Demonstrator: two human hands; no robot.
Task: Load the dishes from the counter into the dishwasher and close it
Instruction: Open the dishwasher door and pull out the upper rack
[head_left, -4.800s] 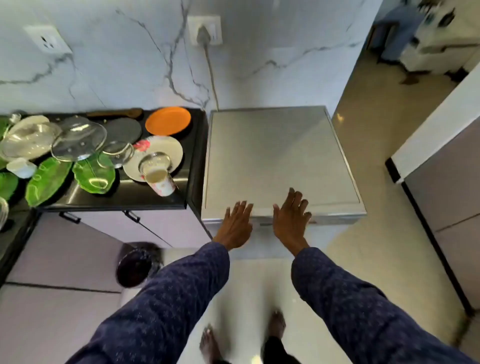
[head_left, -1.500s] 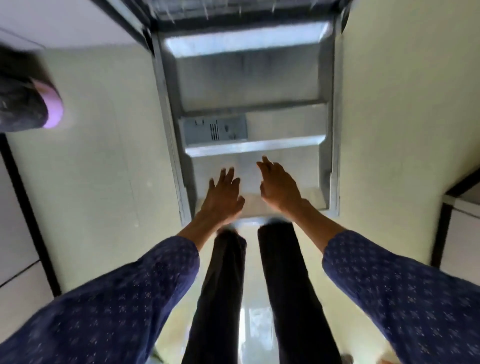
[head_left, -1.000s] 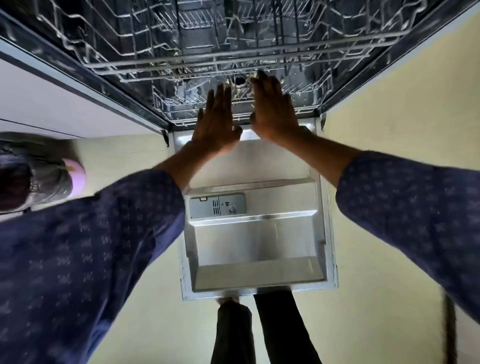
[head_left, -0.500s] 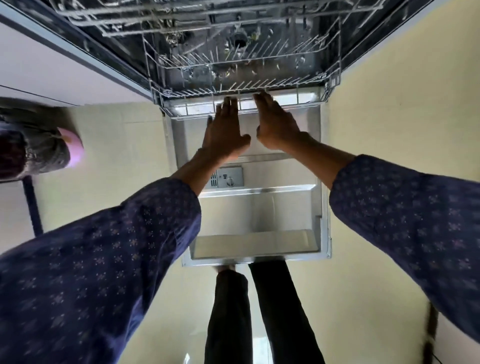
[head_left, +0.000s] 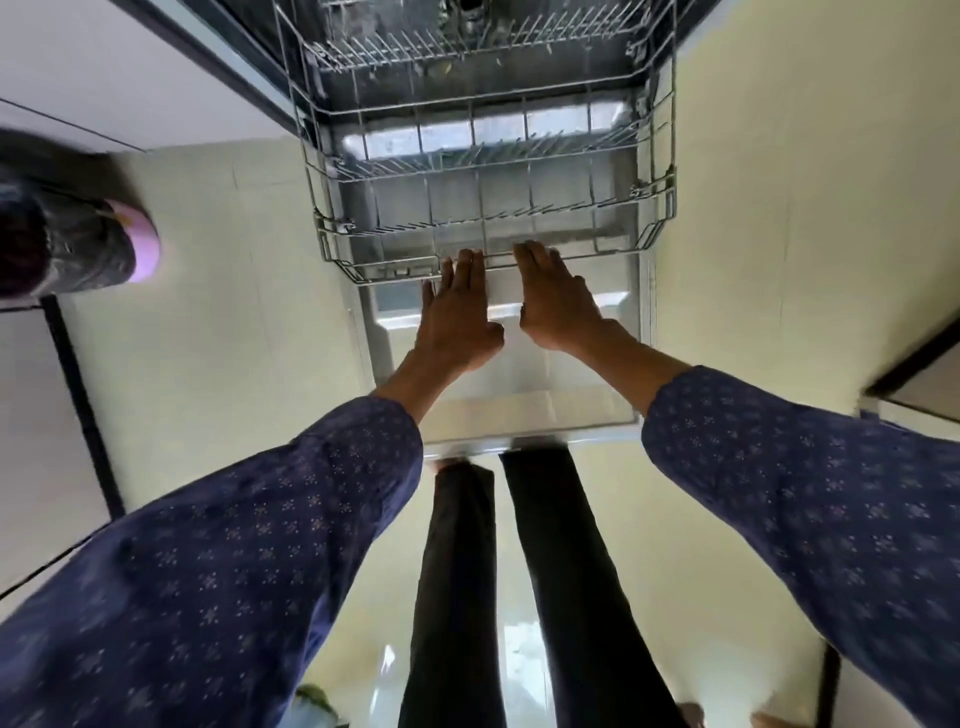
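- Zero dishes loaded so far: the lower rack (head_left: 488, 171) shows only bare wire, nothing between its prongs.
- Dishwasher door (head_left: 519, 395) is folded down flat; the rack sits drawn out over it, front rail well clear of the tub.
- Left hand (head_left: 457, 317): fingers nearly straight, tips resting on the rack's front rail. Can't tell if they hook over the wire.
- Right hand (head_left: 558, 299): same pose just beside it, fingers extended, tips on the same rail. Grip likewise unclear; neither hand carries anything.
- Dishes and the surface they sit on are out of view, so nothing can be said of where they lie.
- My read: opening is done, rack is about out. Everything else is left: fetch dishes, slot them in, push the rack back, lift the door shut.
- Nearby: a dark bin with a pink rim (head_left: 78, 234) on the floor left of the dishwasher, pale cabinet fronts (head_left: 130, 67) above it, the person's legs just short of the door's edge.
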